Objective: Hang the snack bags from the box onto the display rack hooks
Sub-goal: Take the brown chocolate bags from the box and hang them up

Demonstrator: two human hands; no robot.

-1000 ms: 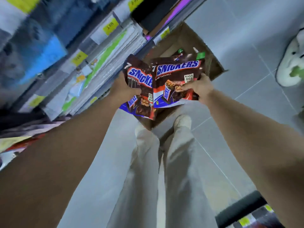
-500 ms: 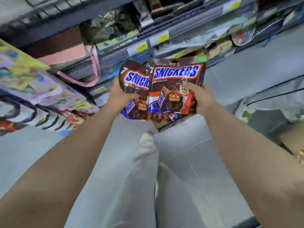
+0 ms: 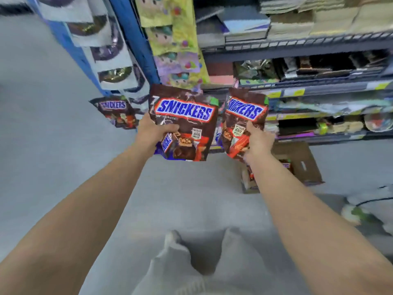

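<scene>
My left hand point(image 3: 152, 132) grips the lower left edge of a brown Snickers bag point(image 3: 187, 116), held upright in front of me. My right hand point(image 3: 256, 138) holds a second Snickers bag point(image 3: 242, 113) by its lower right side, a little apart from the first. Another Snickers bag point(image 3: 116, 111) hangs low on the blue display rack point(image 3: 131, 37) to the left of my left hand. The open cardboard box point(image 3: 302, 162) lies on the floor behind my right forearm, with more bags partly visible inside.
White packets with dark round items point(image 3: 110, 54) hang in a column on the rack. Yellow and purple cartoon bags point(image 3: 172, 39) hang beside them. Stocked shelves point(image 3: 308, 81) run along the right. A white shoe point(image 3: 357, 211) shows at the right edge on the grey floor.
The view has swung up from the box to the rack. The two bags, overlapped before, are now held apart, one in each hand.
</scene>
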